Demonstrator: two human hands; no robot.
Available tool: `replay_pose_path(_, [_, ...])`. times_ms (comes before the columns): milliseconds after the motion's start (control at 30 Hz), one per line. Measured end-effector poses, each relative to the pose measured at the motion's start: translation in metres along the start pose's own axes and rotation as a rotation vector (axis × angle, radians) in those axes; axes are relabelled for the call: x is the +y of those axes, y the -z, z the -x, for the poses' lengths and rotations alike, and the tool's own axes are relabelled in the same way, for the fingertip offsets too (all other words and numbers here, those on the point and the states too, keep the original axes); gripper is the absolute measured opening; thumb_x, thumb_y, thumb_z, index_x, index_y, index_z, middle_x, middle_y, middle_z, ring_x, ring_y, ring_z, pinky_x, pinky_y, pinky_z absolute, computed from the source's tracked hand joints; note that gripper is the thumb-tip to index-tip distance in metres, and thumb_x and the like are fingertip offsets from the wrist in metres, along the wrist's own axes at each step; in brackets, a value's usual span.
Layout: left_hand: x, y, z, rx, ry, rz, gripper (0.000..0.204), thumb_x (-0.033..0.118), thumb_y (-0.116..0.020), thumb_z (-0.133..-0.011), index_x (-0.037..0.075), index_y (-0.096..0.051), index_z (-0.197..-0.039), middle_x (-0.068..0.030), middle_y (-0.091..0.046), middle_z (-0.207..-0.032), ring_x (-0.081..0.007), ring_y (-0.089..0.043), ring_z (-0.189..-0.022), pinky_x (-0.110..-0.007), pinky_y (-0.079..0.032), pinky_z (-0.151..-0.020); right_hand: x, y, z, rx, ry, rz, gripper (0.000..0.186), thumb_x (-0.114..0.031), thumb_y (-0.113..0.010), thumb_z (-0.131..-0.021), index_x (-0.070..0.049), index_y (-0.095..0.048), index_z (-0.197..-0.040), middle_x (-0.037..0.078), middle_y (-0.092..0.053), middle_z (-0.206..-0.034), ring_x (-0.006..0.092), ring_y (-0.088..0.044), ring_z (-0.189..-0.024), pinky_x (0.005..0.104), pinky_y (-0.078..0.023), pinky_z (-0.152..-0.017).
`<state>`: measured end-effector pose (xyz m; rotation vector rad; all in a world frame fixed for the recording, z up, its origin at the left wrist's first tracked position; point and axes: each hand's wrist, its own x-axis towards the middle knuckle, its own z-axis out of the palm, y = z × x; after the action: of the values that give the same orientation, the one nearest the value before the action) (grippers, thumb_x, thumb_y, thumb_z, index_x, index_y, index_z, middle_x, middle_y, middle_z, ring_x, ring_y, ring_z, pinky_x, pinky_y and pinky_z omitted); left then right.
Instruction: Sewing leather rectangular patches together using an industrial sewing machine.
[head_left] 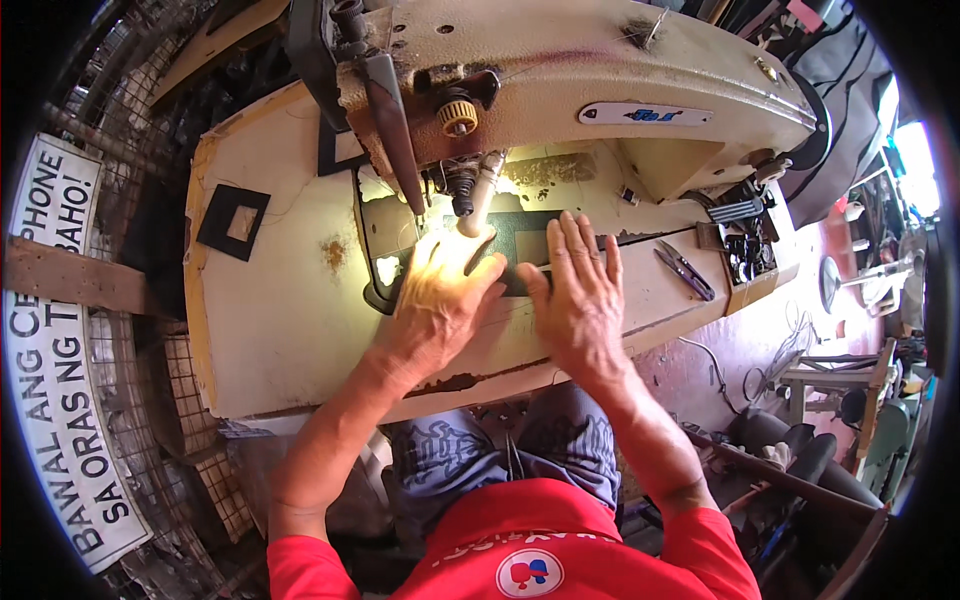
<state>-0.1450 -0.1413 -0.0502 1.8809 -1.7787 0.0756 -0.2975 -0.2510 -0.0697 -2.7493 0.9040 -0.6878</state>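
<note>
Beneath the sewing machine [560, 75], I have the dark piece [532, 220] lying flat between my hands. My left hand [440, 295] curves at its left side (glare hides whether the fingers pinch anything); my right hand [580, 295] lies open, palm down on it, gripping nothing. I judge the sewing partway along, though no finished stitching shows; a dark frame [216, 217] rests well apart, its stage unclear.

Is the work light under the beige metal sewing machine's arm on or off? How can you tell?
On: bright yellow light falls on the bare left hand and the worn cream tabletop beside it.
</note>
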Motion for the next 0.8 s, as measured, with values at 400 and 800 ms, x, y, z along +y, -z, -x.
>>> replay_pose_path(400, [-0.007,-0.003,0.0,-0.068,0.014,-0.074,0.057,0.033,-0.07,-0.09,-0.003,-0.055,-0.133,-0.0224,-0.06,-0.12,-0.0377,-0.053,-0.119,-0.049,-0.034,-0.108,0.011,0.012,0.0,-0.044,0.006,0.063,0.053,-0.04,-0.048,-0.103,0.001,-0.056,-0.137,0.022,-0.055,-0.142,0.0368,-0.042,-0.141,0.0596,-0.015,-0.12])
replay_pose_path(800, [0.015,-0.002,0.013,-0.031,0.148,-0.268,0.066,0.049,-0.062,-0.092,-0.002,-0.054,-0.133,-0.021,-0.056,-0.129,-0.0372,-0.049,-0.12,-0.05,-0.034,-0.102,0.093,0.02,-0.026,-0.056,0.044,0.226,0.058,-0.033,-0.055,-0.1,0.005,-0.046,-0.143,0.022,-0.049,-0.147,0.0372,-0.041,-0.141,0.0508,-0.026,-0.118])
